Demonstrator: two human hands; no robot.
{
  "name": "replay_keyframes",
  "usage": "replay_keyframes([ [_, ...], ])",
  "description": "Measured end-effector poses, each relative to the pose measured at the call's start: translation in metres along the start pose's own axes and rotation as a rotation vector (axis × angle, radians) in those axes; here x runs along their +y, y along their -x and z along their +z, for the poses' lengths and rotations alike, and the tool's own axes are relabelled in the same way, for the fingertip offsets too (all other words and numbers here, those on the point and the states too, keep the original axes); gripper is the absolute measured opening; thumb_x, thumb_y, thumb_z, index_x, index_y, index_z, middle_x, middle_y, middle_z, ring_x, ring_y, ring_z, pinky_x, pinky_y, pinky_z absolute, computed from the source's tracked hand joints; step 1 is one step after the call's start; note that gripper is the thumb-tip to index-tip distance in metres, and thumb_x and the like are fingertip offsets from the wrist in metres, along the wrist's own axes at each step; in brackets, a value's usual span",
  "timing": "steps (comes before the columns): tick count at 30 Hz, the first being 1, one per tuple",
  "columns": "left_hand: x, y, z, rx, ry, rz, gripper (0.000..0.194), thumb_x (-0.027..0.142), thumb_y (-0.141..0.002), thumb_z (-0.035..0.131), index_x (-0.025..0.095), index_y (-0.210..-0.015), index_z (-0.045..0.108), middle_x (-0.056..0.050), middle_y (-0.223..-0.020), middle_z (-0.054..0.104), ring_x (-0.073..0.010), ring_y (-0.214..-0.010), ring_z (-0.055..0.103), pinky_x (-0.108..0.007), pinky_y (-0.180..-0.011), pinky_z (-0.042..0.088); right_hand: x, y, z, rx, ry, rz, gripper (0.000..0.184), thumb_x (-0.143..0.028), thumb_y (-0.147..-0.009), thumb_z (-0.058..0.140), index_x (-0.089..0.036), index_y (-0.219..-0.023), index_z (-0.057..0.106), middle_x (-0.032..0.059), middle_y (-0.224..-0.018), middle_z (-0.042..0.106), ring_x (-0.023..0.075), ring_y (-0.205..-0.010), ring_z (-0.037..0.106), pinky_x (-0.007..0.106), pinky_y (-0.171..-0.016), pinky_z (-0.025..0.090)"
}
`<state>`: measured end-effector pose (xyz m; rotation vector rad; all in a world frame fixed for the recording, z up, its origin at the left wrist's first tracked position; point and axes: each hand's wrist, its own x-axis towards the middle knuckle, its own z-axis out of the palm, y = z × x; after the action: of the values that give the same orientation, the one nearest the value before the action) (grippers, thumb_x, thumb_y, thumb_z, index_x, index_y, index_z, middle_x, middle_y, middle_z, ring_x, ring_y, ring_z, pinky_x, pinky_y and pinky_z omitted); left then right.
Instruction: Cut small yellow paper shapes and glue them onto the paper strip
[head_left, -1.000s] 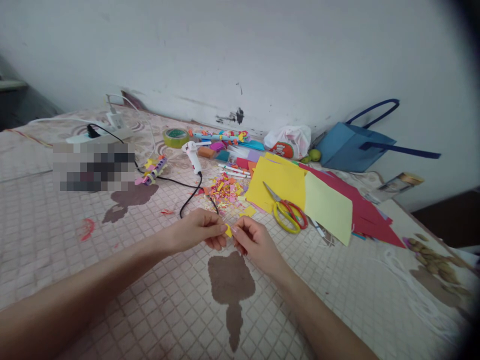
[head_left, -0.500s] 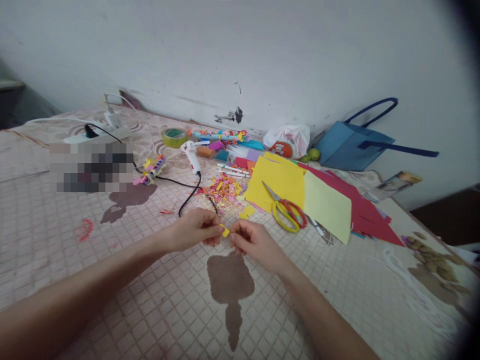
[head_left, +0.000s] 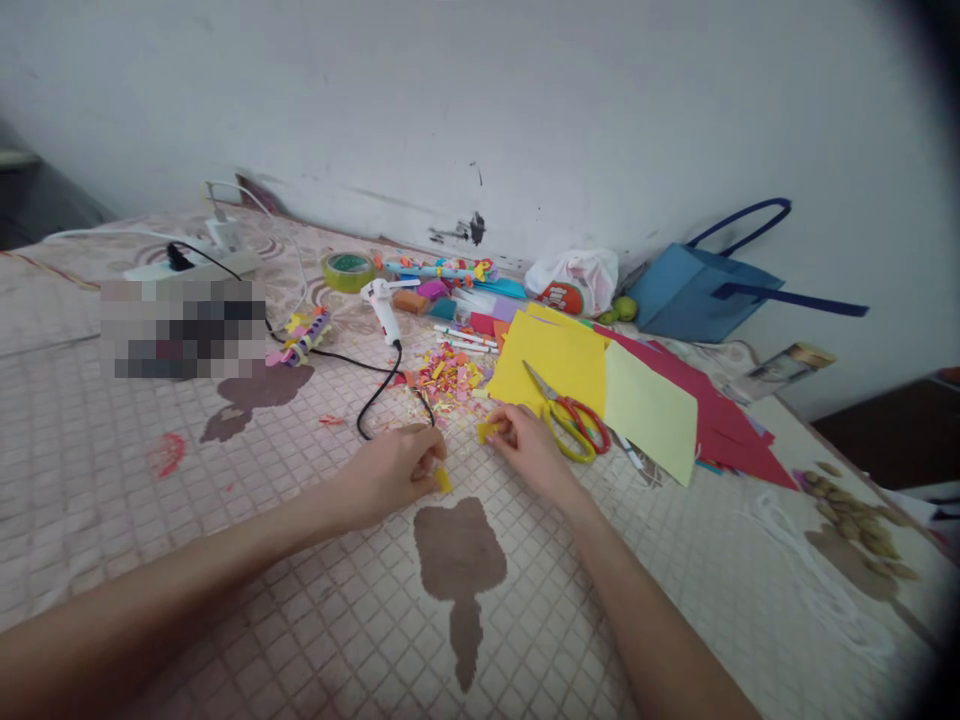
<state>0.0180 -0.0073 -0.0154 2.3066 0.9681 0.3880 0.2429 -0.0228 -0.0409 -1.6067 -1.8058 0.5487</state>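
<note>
A small yellow piece of craft sheet (head_left: 443,482) is pinched between the thumb and fingers of my left hand (head_left: 397,475), just above the tablecloth. Farther right and a bit farther away, my right hand (head_left: 529,450) has its thumb and fingertips closed on another small yellow piece (head_left: 485,433). That piece is beside the pile of colourful scraps (head_left: 448,375). Close by my right hand lie scissors (head_left: 570,420) with yellow and red handles, partly over a large yellow sheet (head_left: 562,350).
A white glue gun (head_left: 385,315) with a black cord lies behind the hands. Tape (head_left: 349,270), a decorated purple stick (head_left: 307,338) and a power strip (head_left: 191,263) are to the left. Pale yellow (head_left: 652,410) and red sheets (head_left: 727,430) and a blue bag (head_left: 705,290) are at right.
My hands have moved apart. The left keeps its yellow piece and is slightly lower; the right has gone away from it to a yellow piece near the scraps.
</note>
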Motion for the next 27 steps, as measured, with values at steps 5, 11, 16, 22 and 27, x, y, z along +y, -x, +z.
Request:
replay_keyframes([
  [5,-0.002,-0.006,-0.007,0.092,0.096,-0.033,0.015,0.023,-0.072,0.057,0.018,-0.086,0.055,-0.002,-0.083,0.060,-0.0120,-0.061,0.053,-0.024,-0.057,0.039,0.000,-0.002,-0.002,0.031,-0.075,0.028,0.010,-0.017,-0.071,0.060,-0.020,-0.076,0.052,-0.0009,-0.074,0.054,0.0140,-0.064,0.049,0.027,-0.060,0.039],
  [11,0.003,-0.006,-0.002,0.191,0.248,0.042,0.019,0.016,-0.076,0.052,0.019,-0.095,0.052,-0.003,-0.093,0.060,-0.0137,-0.076,0.058,-0.023,-0.059,0.043,-0.023,0.007,0.001,-0.060,-0.545,0.129,0.014,-0.028,-0.077,0.057,-0.021,-0.078,0.046,-0.0064,-0.061,0.048,0.0087,-0.047,0.043,0.022,-0.044,0.035],
  [16,0.011,-0.002,-0.003,0.146,0.251,0.254,0.023,0.007,-0.078,0.045,0.019,-0.095,0.054,-0.003,-0.091,0.057,-0.0131,-0.081,0.055,-0.025,-0.071,0.044,-0.049,0.018,0.010,-0.173,-0.877,0.213,0.023,-0.028,-0.071,0.067,-0.021,-0.082,0.048,-0.0059,-0.066,0.050,0.0066,-0.048,0.043,0.018,-0.041,0.033],
  [22,0.008,-0.005,-0.005,0.186,0.349,0.181,0.012,0.011,-0.079,0.049,0.016,-0.084,0.058,-0.003,-0.084,0.059,-0.0126,-0.075,0.055,-0.024,-0.068,0.045,-0.054,0.022,0.012,-0.224,-1.003,0.309,0.020,-0.036,-0.075,0.063,-0.019,-0.082,0.054,-0.0052,-0.058,0.051,0.0071,-0.047,0.046,0.018,-0.042,0.034],
  [27,0.008,-0.005,-0.005,0.164,0.452,0.174,0.009,0.014,-0.078,0.053,0.016,-0.085,0.059,-0.004,-0.086,0.059,-0.0126,-0.076,0.056,-0.024,-0.069,0.046,-0.054,0.024,0.010,-0.248,-1.036,0.362,0.022,-0.038,-0.075,0.063,-0.018,-0.074,0.053,-0.0053,-0.053,0.052,0.0064,-0.043,0.044,0.017,-0.040,0.031],
])
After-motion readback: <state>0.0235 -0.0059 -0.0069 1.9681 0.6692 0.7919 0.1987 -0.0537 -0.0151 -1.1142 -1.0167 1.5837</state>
